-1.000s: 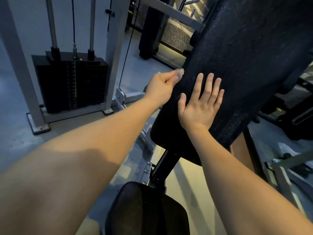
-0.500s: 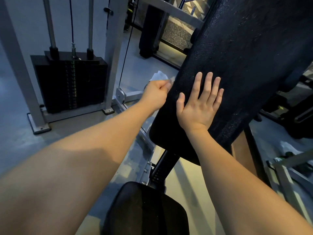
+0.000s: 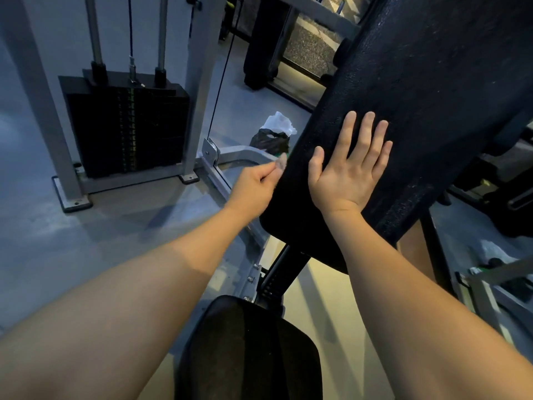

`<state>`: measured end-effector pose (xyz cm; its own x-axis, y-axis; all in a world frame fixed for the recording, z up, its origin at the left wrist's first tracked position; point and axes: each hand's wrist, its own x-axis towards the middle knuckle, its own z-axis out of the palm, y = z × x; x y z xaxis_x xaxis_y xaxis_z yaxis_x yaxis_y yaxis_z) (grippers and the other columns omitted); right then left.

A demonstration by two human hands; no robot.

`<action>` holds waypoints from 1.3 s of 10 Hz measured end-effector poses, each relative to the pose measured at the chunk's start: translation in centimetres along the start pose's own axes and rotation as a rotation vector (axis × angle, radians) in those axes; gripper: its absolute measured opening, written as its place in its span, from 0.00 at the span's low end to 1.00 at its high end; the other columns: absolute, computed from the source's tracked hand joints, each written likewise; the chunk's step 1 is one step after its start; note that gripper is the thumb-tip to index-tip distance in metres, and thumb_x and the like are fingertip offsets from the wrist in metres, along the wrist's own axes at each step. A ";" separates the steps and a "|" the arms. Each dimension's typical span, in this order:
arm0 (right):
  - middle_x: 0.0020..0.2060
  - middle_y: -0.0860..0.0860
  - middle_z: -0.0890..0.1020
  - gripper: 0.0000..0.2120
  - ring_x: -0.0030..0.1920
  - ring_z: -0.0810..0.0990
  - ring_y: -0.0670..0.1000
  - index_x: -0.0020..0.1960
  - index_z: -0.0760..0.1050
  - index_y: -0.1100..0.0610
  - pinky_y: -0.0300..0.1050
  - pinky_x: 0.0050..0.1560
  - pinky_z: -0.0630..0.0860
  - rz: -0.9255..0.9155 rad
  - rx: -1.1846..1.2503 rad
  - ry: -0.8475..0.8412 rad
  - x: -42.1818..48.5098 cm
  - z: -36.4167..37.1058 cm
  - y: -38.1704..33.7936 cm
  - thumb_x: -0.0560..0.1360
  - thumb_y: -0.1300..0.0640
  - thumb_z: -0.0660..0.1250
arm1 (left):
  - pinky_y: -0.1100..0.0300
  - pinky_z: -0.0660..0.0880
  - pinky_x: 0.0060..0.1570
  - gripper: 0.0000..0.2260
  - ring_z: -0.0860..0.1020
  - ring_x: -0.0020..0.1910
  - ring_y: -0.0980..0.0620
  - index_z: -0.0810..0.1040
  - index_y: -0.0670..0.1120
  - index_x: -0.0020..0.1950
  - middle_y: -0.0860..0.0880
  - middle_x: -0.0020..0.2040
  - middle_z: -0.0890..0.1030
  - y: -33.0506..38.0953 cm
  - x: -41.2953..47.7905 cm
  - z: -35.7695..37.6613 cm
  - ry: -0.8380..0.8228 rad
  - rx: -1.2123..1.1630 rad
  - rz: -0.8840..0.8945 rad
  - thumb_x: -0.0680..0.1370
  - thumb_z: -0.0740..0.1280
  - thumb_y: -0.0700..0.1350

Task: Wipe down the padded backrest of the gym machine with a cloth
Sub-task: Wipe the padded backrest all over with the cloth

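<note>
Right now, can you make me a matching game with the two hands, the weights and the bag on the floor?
Things:
1. left hand
2. right hand
3. weight stack
4. black bag

States:
A. on the floor, white stuff sticking out
B. flat and open on the backrest
C. pinching a small cloth at the pad's edge
D. inside the grey frame

Pairs: 1-C, 2-B, 3-D, 4-A

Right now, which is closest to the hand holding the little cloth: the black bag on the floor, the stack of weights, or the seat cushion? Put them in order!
From the left hand:
1. Black bag, just beyond it on the floor.
2. Seat cushion, below, toward the person.
3. Weight stack, far left in the frame.
</note>
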<state>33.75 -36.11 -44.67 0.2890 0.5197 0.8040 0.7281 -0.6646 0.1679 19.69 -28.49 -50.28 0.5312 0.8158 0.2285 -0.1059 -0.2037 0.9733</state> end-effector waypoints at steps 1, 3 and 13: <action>0.82 0.59 0.54 0.35 0.82 0.51 0.62 0.84 0.51 0.56 0.62 0.81 0.47 0.001 -0.006 0.003 -0.2 0.0 -0.1 0.83 0.40 0.50 | 0.68 0.75 0.52 0.13 0.80 0.48 0.64 0.81 0.41 0.66 0.47 0.53 0.85 -3.5 -4.1 -0.8 -0.018 0.055 -0.122 0.84 0.64 0.42; 0.81 0.60 0.57 0.34 0.82 0.53 0.63 0.83 0.54 0.57 0.62 0.81 0.49 -0.002 0.011 0.039 -0.3 -0.1 -0.1 0.83 0.40 0.52 | 0.69 0.74 0.55 0.15 0.81 0.52 0.65 0.81 0.49 0.67 0.58 0.50 0.86 2.0 -0.4 0.1 0.050 0.040 0.076 0.83 0.65 0.53; 0.81 0.60 0.57 0.35 0.82 0.53 0.63 0.83 0.54 0.57 0.62 0.81 0.49 -0.007 0.009 0.043 -0.3 0.0 0.0 0.83 0.40 0.53 | 0.56 0.74 0.66 0.14 0.78 0.60 0.54 0.83 0.49 0.61 0.48 0.62 0.78 3.5 2.0 0.7 0.073 -0.096 -0.055 0.77 0.74 0.50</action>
<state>33.67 -36.31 -44.86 0.2570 0.5008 0.8266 0.7358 -0.6559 0.1686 20.99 -27.98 -46.49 0.4761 0.8624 0.1721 -0.1601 -0.1074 0.9812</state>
